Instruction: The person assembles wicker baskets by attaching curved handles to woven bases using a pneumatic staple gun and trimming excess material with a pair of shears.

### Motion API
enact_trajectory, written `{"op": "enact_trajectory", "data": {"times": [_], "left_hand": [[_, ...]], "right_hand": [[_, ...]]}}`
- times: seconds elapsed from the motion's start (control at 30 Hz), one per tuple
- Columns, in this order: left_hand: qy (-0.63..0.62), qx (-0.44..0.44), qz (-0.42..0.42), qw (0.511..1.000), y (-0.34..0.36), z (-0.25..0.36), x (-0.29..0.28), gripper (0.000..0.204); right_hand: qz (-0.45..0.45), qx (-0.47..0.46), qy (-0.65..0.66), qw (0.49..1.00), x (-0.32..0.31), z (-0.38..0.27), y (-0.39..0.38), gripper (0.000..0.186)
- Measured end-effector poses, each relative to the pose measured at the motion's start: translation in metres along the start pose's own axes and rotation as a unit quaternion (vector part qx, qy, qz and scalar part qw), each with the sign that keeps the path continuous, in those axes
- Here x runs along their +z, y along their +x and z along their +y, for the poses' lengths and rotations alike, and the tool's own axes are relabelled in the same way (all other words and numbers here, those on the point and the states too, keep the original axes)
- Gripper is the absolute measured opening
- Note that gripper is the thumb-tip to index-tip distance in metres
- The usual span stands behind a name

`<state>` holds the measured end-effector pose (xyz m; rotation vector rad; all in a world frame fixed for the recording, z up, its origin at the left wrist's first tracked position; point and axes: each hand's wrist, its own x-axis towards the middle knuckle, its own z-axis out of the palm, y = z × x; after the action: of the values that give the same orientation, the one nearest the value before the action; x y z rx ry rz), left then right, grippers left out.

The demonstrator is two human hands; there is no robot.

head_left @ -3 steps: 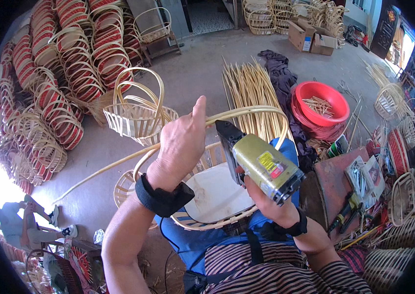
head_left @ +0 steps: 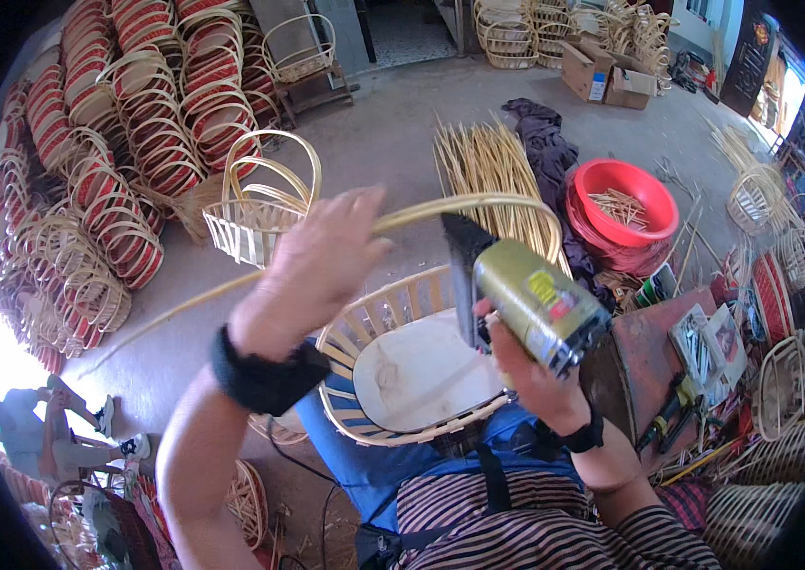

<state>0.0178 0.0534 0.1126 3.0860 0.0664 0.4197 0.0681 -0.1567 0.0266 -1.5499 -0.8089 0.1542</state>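
Note:
A shallow oval basket (head_left: 338,385) with slatted sides and a pale flat base rests on my lap. My left hand (head_left: 312,256), smeared by motion, is closed round a long pale cane (head_left: 460,202) above the basket's far left side. Right of the hand, the cane arches over and bends down towards the basket's right side; its long tail trails out to the left. My right hand (head_left: 536,380) grips a gold-and-black nail gun (head_left: 536,299), its black head over the basket's right part, below the cane and apart from it. The fingers on its far side are partly hidden.
Beyond the basket lies a bundle of thin canes (head_left: 483,161), with a red basin (head_left: 626,176) of short sticks to its right. A handled basket (head_left: 241,228) stands ahead left. Stacked red-and-tan baskets (head_left: 136,123) fill the left. Tools crowd a board (head_left: 645,347) at right.
My left hand has moved left and slightly down along the cane. The nail gun has shifted a little right and down. More of the basket's left side shows.

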Motion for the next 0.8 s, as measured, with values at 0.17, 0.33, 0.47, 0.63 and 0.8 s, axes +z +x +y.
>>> {"op": "enact_trajectory", "data": {"times": [0.17, 0.33, 0.47, 0.63, 0.8], "left_hand": [[-0.138, -0.148, -0.064, 0.977, -0.055, -0.046, -0.039, 0.028], [-0.127, -0.178, 0.206, 0.954, -0.061, -0.012, 0.026, 0.03], [-0.085, -0.112, 0.303, 0.943, -0.047, 0.007, 0.043, 0.033], [-0.059, -0.096, 0.301, 0.947, -0.04, 0.017, 0.048, 0.029], [-0.054, -0.112, 0.317, 0.94, -0.038, 0.025, 0.054, 0.02]], "right_hand": [[0.045, -0.005, 0.022, 0.999, -0.018, 0.005, 0.006, 0.023], [-0.015, -0.027, -0.042, 0.999, -0.024, -0.005, 0.01, 0.028], [-0.061, -0.041, -0.07, 0.995, -0.019, -0.007, -0.001, 0.031], [-0.138, -0.151, -0.187, 0.961, -0.014, -0.001, -0.01, 0.031], [-0.155, -0.096, -0.165, 0.969, -0.008, -0.004, -0.012, 0.032]]}}
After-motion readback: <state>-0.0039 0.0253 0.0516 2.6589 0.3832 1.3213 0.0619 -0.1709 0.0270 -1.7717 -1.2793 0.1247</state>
